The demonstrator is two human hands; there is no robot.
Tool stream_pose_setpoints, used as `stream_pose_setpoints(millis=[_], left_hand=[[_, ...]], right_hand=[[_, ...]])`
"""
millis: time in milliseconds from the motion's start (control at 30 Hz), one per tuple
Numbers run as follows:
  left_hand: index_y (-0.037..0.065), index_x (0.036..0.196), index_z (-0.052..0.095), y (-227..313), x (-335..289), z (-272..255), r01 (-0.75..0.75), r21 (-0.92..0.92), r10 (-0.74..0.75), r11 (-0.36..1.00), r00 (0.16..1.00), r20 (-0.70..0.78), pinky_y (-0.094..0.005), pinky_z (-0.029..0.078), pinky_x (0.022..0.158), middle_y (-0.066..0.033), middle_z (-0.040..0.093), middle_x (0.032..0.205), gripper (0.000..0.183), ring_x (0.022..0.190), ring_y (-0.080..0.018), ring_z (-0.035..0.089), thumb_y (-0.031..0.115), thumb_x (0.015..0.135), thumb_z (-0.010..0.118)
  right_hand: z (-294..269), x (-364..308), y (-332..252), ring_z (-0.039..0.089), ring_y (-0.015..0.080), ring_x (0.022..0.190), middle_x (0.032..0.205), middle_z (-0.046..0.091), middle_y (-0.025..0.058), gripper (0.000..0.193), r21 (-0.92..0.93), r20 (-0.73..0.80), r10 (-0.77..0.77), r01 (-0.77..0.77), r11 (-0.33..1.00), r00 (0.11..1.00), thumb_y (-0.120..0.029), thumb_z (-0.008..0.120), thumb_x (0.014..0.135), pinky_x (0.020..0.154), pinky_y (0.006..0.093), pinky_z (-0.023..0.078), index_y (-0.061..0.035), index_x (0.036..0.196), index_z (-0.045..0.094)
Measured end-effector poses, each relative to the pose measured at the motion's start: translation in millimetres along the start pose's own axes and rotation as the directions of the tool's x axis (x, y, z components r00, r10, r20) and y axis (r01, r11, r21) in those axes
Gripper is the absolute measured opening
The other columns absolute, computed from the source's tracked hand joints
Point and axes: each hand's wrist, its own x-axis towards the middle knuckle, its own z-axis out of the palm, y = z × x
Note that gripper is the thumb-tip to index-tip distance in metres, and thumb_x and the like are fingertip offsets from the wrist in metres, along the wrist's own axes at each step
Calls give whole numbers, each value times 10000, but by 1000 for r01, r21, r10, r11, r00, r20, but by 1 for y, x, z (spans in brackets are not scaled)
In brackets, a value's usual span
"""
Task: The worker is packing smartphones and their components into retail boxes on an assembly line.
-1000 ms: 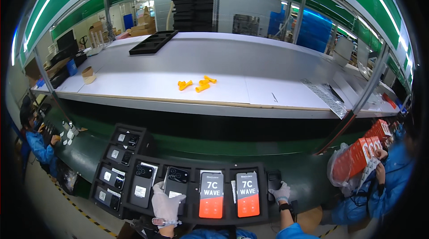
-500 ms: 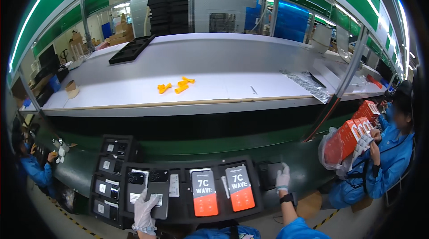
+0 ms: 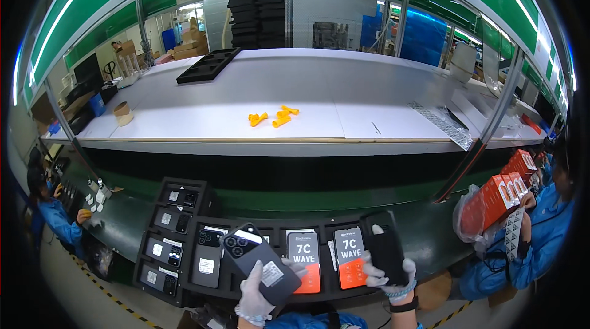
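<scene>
Gloved hands raised: left [image 3: 257, 295] gripping tilted black phone [image 3: 260, 263], right [image 3: 386, 275] clutching black case [image 3: 387, 248].

We wear white gloves on our left hand [image 3: 257, 289] and right hand [image 3: 387, 270], blue sleeves below, and a dark band at the right wrist.

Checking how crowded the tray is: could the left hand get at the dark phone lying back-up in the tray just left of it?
Probably not freely: the left hand already holds a black phone, though the tray phone lies uncovered beside it.
</scene>
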Motion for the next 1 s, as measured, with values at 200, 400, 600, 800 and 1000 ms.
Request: stream_pose_setpoints(millis=[200,400,600,800,1000], left_hand=[[-90,1251,452,-46,-12,-26,-96,854,364,512,924,-114,-474,471,903,-231,585,1140,689,1020,-369,593,524,960,336],[-66,1281,434,-53,-26,-8,-93,939,475,332,876,-81,-451,474,876,-219,589,1136,624,997,-350,594,464,963,350],[-43,1311,417,-54,-35,-7,-68,964,529,258,845,-82,-428,476,848,-207,594,1133,567,973,-330,596,403,965,364],[-19,1341,399,-55,-41,-7,-62,979,556,194,829,-58,-405,479,820,-196,598,1130,521,950,-311,598,343,967,378],[5,1371,381,-55,-37,3,-94,992,581,79,813,31,-382,482,792,-184,603,1127,488,927,-292,600,282,970,392]], right_hand=[[98,40,67,597,316,1060,1309,480,232,726,-944,25,-74,48,327,997,-209,560,784,950,377,453,27,1424,313],[137,43,88,377,416,1287,1404,384,246,693,-958,203,-230,145,-247,952,-234,612,795,1053,425,344,-24,1410,371],[142,49,91,398,447,1259,1424,355,256,696,-932,204,-206,126,-341,957,-276,619,815,1009,420,392,-49,1423,366],[139,51,86,409,460,1245,1414,337,296,698,-899,253,-101,195,-392,962,-296,614,827,998,422,404,-58,1430,356],[145,49,84,418,467,1228,1396,351,305,683,-906,169,-33,142,-398,985,-312,604,840,994,422,406,-49,1423,363]])
